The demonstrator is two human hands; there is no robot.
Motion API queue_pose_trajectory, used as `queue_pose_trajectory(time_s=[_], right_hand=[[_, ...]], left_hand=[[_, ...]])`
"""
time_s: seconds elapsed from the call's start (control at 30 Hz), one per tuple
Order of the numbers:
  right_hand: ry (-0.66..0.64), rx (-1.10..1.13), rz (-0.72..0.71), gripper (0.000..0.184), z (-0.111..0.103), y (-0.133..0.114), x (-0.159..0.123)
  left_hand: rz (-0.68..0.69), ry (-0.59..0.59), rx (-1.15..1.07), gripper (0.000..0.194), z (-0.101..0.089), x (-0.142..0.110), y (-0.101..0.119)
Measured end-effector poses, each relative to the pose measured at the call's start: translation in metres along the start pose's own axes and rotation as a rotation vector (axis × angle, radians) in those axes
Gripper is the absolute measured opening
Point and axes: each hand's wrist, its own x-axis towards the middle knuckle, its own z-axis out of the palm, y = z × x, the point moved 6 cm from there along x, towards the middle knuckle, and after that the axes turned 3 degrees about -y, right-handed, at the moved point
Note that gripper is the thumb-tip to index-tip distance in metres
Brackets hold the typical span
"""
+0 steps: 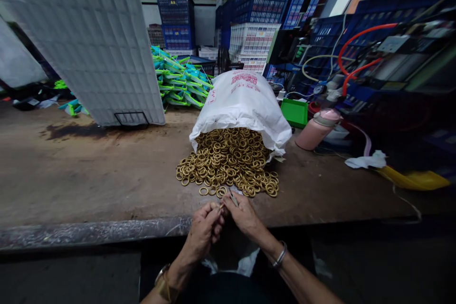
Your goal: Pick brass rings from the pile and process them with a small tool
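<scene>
My left hand (205, 226) is closed just over the table's front edge, pinching a brass-coloured ring (222, 206) that shows only as a thin edge between the fingertips. Close beside it, my right hand (246, 217) is wrapped round a small slim metal tool (233, 198). The tool's grey end points up past the thumb; its kind is hard to make out, and the rest of it is hidden in the fingers. Just beyond both hands, a heap of brass-coloured rings (228, 161) spills onto the table out of a white woven sack (242, 104) lying on its side.
A tall white ribbed panel (117, 47) stands on the wooden table (107, 171) at left. Behind it lie bright green and blue plastic pieces (183, 80). To the right are a pink bottle (317, 128), a green tray (295, 113) and a yellow strip (409, 178). Blue crates (174, 14) are stacked behind.
</scene>
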Motion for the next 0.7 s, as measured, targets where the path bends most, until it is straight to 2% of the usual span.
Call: queue_pose_trajectory(time_s=[0.1,0.17,0.27,0.47,0.6,0.7], right_hand=[[0.022,-0.189,-0.044,0.017,-0.004,0.0,-0.003],[-0.054,-0.291,-0.089,0.013,0.0,-0.001,-0.007],[-0.153,-0.369,-0.119,0.017,0.007,-0.001,-0.013],[-0.175,-0.513,-0.125,0.023,0.012,-0.003,-0.013],[-0.206,-0.584,-0.104,0.029,0.01,0.004,-0.012],[-0.14,-0.677,-0.017,0.03,0.002,0.013,-0.007]], left_hand=[[0.031,0.01,0.005,0.03,-0.001,0.0,0.002],[0.044,0.027,0.02,0.031,-0.003,0.0,0.003],[0.048,0.041,0.04,0.03,-0.004,0.0,0.003],[0.042,0.064,0.089,0.031,-0.006,0.0,0.002],[0.027,0.018,0.11,0.03,-0.002,-0.007,0.006],[-0.027,-0.102,0.129,0.029,0.008,-0.021,0.004]])
